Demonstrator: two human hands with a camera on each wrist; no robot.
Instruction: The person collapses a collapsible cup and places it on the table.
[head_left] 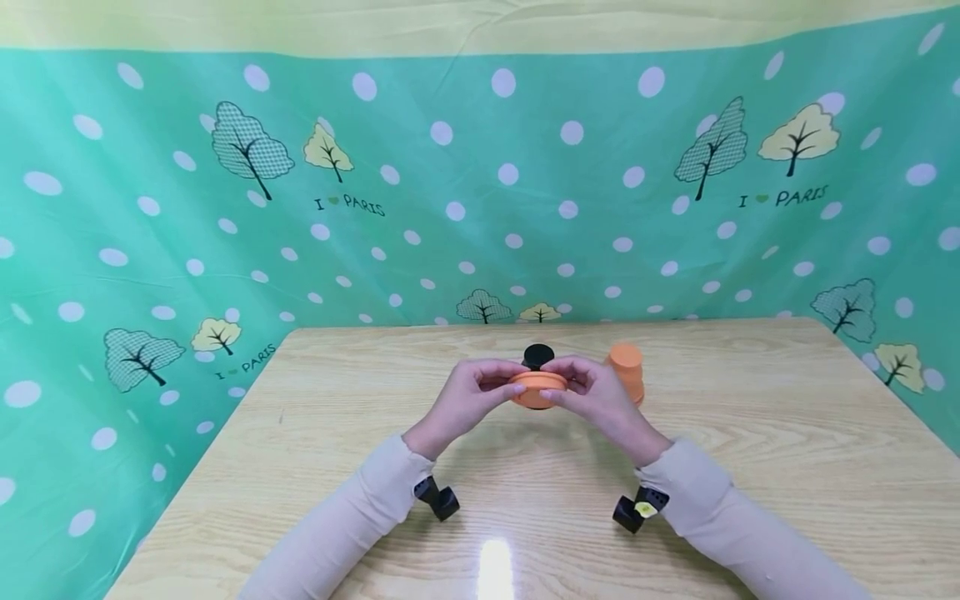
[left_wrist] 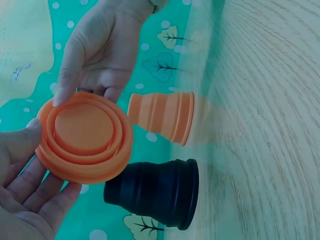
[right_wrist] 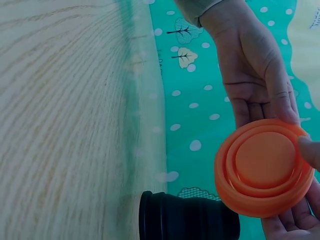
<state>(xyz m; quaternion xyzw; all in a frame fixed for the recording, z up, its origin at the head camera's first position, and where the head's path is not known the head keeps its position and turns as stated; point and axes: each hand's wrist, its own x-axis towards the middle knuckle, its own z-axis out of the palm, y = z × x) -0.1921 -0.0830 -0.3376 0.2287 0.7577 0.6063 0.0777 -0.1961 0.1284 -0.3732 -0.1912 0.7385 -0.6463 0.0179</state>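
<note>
Between both hands, above the table, is an orange collapsible cup (left_wrist: pixel 85 127), folded flat into rings. My left hand (head_left: pixel 465 400) pinches its left edge, thumb on the near face and fingers behind. My right hand (head_left: pixel 596 400) grips the opposite edge in the same way. In the right wrist view the ringed face of the folded cup (right_wrist: pixel 265 160) shows. Behind it a black collapsible cup (left_wrist: pixel 150 192) stands extended, rim down on the table. Another orange collapsible cup (head_left: pixel 627 367) stands extended and rim down, just beyond my right hand and partly hidden by it.
The wooden table (head_left: pixel 360 367) reaches back to a green dotted curtain (head_left: pixel 420 167) with printed trees. Small black cameras are strapped to the left wrist (head_left: pixel 438 498) and right wrist (head_left: pixel 637 508). A bright reflection lies on the table near its front edge.
</note>
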